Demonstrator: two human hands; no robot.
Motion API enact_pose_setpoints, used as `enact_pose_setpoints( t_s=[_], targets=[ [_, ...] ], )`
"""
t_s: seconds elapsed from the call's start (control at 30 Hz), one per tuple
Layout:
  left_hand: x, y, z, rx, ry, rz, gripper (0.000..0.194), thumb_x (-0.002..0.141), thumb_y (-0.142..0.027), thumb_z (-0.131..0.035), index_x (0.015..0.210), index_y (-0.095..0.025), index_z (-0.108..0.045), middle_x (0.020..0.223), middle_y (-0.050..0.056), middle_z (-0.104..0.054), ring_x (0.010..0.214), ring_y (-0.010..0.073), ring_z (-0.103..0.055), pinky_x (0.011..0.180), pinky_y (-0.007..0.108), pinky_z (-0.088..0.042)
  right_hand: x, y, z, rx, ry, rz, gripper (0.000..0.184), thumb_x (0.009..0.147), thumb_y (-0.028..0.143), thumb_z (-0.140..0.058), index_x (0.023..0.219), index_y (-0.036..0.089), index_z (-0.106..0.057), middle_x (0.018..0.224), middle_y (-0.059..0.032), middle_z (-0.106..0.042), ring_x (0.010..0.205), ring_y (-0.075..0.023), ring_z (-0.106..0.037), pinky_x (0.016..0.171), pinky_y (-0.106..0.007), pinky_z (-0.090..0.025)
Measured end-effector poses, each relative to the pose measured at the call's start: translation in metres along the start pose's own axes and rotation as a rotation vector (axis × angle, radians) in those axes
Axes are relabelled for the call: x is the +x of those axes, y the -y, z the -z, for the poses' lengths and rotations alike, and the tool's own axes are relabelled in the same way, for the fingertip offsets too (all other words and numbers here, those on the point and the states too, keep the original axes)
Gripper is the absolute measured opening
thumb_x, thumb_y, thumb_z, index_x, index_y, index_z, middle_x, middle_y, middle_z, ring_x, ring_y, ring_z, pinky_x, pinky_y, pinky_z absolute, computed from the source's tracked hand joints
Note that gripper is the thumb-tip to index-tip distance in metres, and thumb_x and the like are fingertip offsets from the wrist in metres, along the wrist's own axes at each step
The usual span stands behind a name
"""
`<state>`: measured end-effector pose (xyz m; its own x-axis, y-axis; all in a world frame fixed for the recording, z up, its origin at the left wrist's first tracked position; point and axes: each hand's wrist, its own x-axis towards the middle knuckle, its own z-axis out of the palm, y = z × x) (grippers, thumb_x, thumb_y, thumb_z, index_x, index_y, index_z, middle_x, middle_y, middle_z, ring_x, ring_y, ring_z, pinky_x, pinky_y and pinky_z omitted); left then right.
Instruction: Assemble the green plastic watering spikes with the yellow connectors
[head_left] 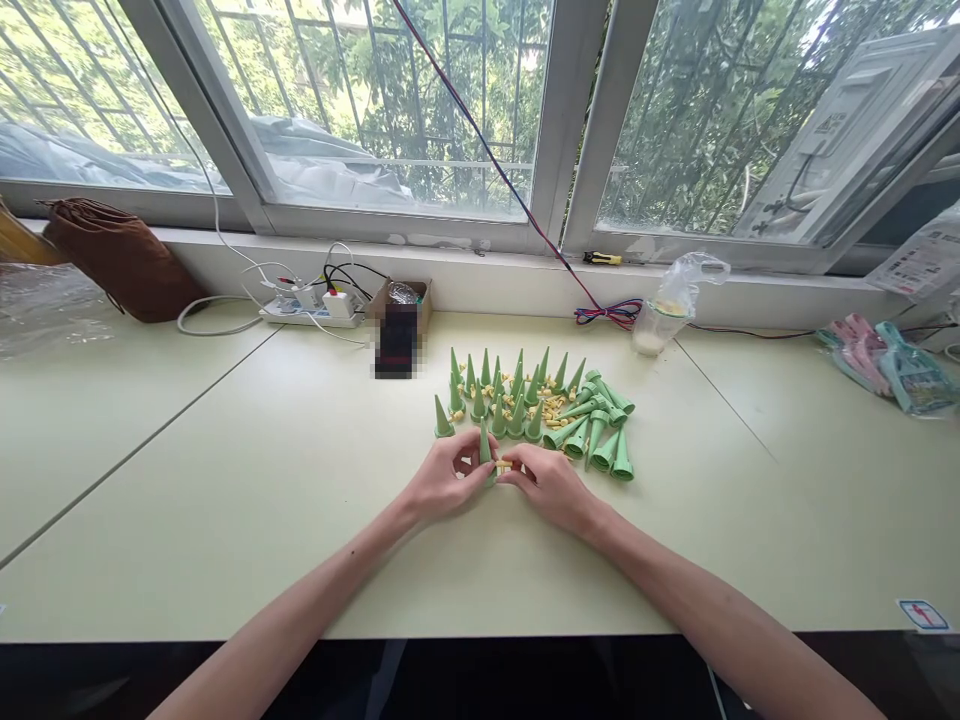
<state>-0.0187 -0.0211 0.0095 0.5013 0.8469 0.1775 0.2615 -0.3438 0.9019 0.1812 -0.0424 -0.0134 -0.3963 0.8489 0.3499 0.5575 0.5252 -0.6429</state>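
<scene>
My left hand point(444, 483) is closed round the base of an upright green cone point(484, 444) on the pale table point(225, 500). My right hand point(551, 485) pinches a small yellow piece point(504, 465) right beside that cone. Just beyond my fingers stand several more green cones point(495, 395) point up, with small yellow pieces point(553, 405) scattered among them. To their right lies a heap of green cones on their sides point(600, 425).
A small dark box point(397, 335) and a power strip with plugs and cables point(307, 305) sit at the back. A brown pouch point(120, 255) lies at the far left, a plastic cup in a bag point(664, 315) at the back right, and coloured packets point(892, 365) at the far right.
</scene>
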Motion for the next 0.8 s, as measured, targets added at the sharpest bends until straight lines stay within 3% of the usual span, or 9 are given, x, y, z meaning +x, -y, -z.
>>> enact_pose_setpoints(
  t_s=[0.27, 0.57, 0.8],
  targets=[
    [0.0009, 0.0004, -0.0005, -0.03, -0.012, 0.041, 0.019, 0.087, -0.03, -0.061, 0.097, -0.014, -0.06, 0.087, 0.004, -0.062, 0.076, 0.015, -0.06, 0.061, 0.023, -0.051, 0.0006, 0.0026, 0.002, -0.003, 0.001, 0.042, 0.016, 0.094, 0.032, -0.061, 0.1, 0.018, -0.066, 0.087, -0.0062, -0.07, 0.074, -0.0168, -0.064, 0.068, -0.026, -0.046],
    [0.0026, 0.0005, 0.0003, -0.038, -0.057, 0.044, 0.02, 0.084, -0.031, -0.064, 0.096, -0.015, -0.061, 0.086, 0.004, -0.064, 0.074, 0.0153, -0.061, 0.058, 0.023, -0.05, -0.0001, 0.0036, 0.0018, 0.039, 0.018, 0.031, 0.024, 0.086, 0.022, -0.07, 0.109, 0.02, -0.063, 0.087, -0.0022, -0.07, 0.064, -0.0133, -0.06, 0.065, -0.025, -0.046],
    [0.0016, 0.002, -0.0016, -0.005, -0.03, 0.036, 0.018, 0.084, -0.028, -0.062, 0.096, -0.015, -0.061, 0.083, 0.003, -0.063, 0.071, 0.0141, -0.058, 0.055, 0.022, -0.047, 0.0001, -0.0018, -0.003, -0.01, 0.008, 0.03, 0.005, 0.086, 0.017, -0.068, 0.089, 0.019, -0.064, 0.079, -0.0015, -0.067, 0.063, -0.0135, -0.057, 0.061, -0.024, -0.04]
  ],
)
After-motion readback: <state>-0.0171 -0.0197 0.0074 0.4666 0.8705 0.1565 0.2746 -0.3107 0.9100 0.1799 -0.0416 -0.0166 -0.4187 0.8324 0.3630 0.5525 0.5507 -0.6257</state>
